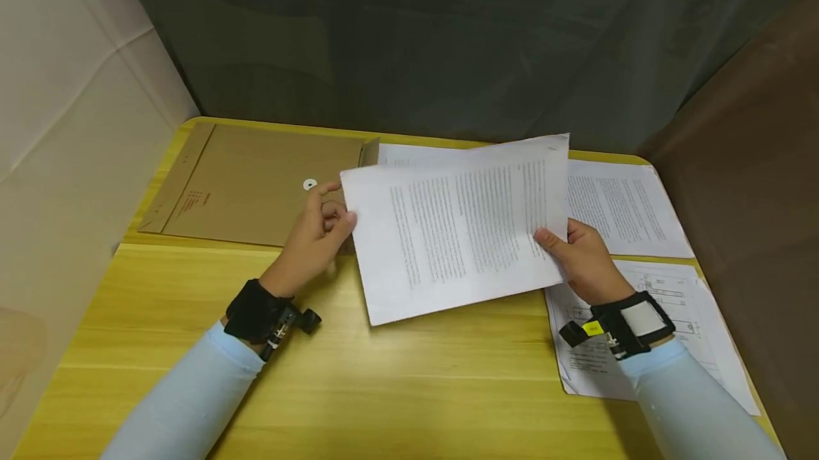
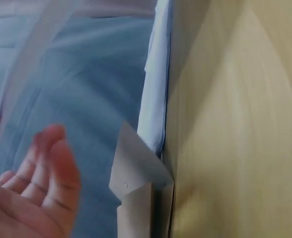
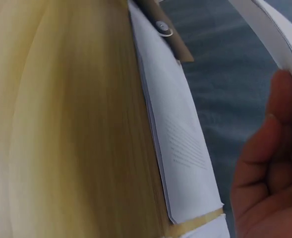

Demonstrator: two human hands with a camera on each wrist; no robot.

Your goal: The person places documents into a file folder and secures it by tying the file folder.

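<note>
I hold a thin stack of printed sheets (image 1: 461,225) tilted above the yellow table (image 1: 384,375). My right hand (image 1: 563,245) pinches its right edge, thumb on top and fingers underneath; in the right wrist view the right hand (image 3: 269,173) shows the thumb lying against the held sheets (image 3: 272,32). My left hand (image 1: 333,215) touches the stack's left edge with relaxed fingers. The left wrist view shows the left hand (image 2: 34,198) with an open palm and a blurred paper edge (image 2: 22,74) above it.
A brown string-tie envelope (image 1: 256,183) lies at the table's back left, its flap seen as envelope (image 2: 136,198). Printed pages (image 1: 617,204) lie at the back right, and a diagram sheet (image 1: 672,303) lies under my right wrist. Grey curtain stands behind the table.
</note>
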